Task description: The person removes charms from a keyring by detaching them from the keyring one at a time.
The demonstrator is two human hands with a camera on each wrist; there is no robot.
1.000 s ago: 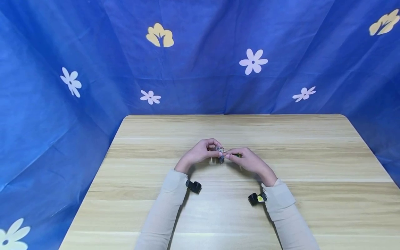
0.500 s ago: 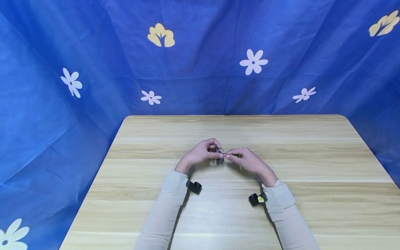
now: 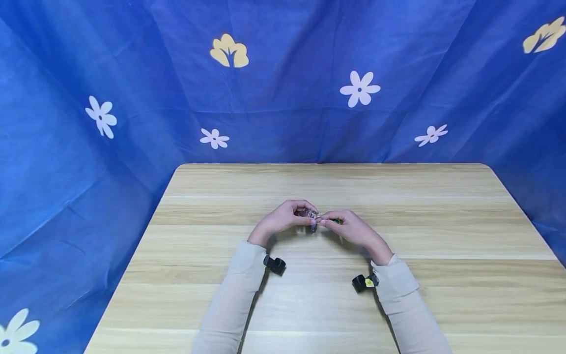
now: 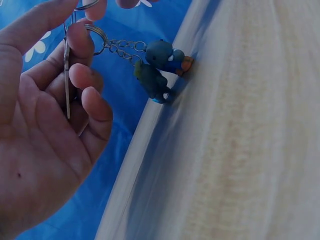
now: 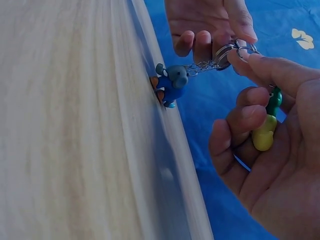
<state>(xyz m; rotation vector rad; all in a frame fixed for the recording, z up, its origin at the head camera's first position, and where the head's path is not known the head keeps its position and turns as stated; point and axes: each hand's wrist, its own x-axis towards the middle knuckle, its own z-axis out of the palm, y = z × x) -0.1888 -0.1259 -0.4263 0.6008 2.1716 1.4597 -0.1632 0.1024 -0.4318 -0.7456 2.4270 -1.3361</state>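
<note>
My left hand (image 3: 283, 216) pinches a metal key ring (image 5: 223, 56) between thumb and fingers. Along its fingers hangs a thin metal key (image 4: 67, 82), seen edge-on. From the ring, short chains carry two small figures: a grey-blue elephant-like one (image 4: 161, 55) and a darker one with some green (image 4: 150, 82). Close against the left fingertips, my right hand (image 3: 349, 227) pinches a smaller split ring (image 5: 248, 52). A green-and-yellow figure keychain (image 5: 264, 134) lies within its curled fingers. Whether the two rings are linked cannot be told.
Both hands are above a light wood-grain table (image 3: 309, 305). Blue cloth (image 3: 283, 123) with white flowers and yellow trees hangs behind and beside it. Each wrist wears a small black camera, one on the left (image 3: 276, 265) and one on the right (image 3: 360, 282).
The left fingertips have shifted slightly right and down toward the right hand, and the ring between them has turned a little. The right hand stays almost where it was.
</note>
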